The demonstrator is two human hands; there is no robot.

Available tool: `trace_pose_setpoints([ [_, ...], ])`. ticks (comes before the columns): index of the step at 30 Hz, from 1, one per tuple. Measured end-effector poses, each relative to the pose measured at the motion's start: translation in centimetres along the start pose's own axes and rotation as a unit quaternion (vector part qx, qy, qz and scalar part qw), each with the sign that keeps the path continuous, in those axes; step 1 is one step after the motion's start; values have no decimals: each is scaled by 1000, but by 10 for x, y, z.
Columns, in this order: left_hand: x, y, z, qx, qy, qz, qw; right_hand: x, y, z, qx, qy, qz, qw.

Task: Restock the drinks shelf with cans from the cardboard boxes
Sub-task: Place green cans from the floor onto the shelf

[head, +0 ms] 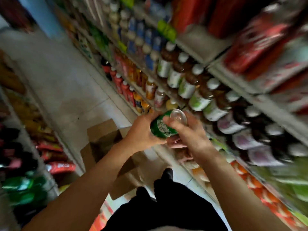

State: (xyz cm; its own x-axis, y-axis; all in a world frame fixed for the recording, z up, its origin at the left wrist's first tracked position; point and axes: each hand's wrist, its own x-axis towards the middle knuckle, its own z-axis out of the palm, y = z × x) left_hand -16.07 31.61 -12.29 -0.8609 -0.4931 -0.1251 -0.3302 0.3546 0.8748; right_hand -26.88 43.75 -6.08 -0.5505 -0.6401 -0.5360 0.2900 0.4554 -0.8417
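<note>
While both hands are up in front of the drinks shelf (196, 52), they share one green can (162, 128). It lies on its side, with its shiny end pointing to about 1 o'clock, toward the rows of bottles (188, 84). The left hand (145, 132) wraps round the can from the 9 o'clock side, fingers curled over it. The right hand (188, 132) holds it from the 3 o'clock side, thumb on the green wall and fingers curled underneath — something pink shows under those fingers, but it is too blurry to tell what.

Down at about 7 o'clock from the hands, open cardboard boxes (103, 135) sit on the floor (66, 77) by the person's dark legs.

What could go wrong? The picture is smeared, so the head seems to be moving fast. If the can is passed from one hand to the other in a hurry, it could slip and drop onto the boxes or the floor and get dented. The bottles stand packed close — a bump from the can could knock one over.
</note>
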Motion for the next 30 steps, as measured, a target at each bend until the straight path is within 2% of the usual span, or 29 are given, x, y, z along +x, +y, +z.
trace_pose_setpoints([
  [2, -2, 33, 6, -20, -8, 18, 1000, -35, -10, -19, -43, 33, -85, 995],
  [4, -5, 78, 19, -22, -22, 42, 999, -69, -16, -46, -107, 119, -160, 974],
  [9, -25, 186, 72, -57, -64, 132, 988, -155, -25, -120, -124, 272, -262, 918],
  [15, -54, 254, 142, -51, -73, 190, 978, -220, -9, -191, -118, 344, -265, 893],
  [19, -65, 294, 203, -12, -18, 254, 967, -257, 9, -248, -116, 381, -271, 877],
  [23, -71, 331, 255, -53, -11, 287, 956, -279, 23, -294, -109, 397, -286, 865],
  [26, -69, 343, 278, -108, -5, 286, 952, -281, 27, -311, -110, 394, -291, 865],
  [30, -57, 346, 297, -110, -5, 254, 961, -279, 30, -328, -141, 395, -303, 855],
])
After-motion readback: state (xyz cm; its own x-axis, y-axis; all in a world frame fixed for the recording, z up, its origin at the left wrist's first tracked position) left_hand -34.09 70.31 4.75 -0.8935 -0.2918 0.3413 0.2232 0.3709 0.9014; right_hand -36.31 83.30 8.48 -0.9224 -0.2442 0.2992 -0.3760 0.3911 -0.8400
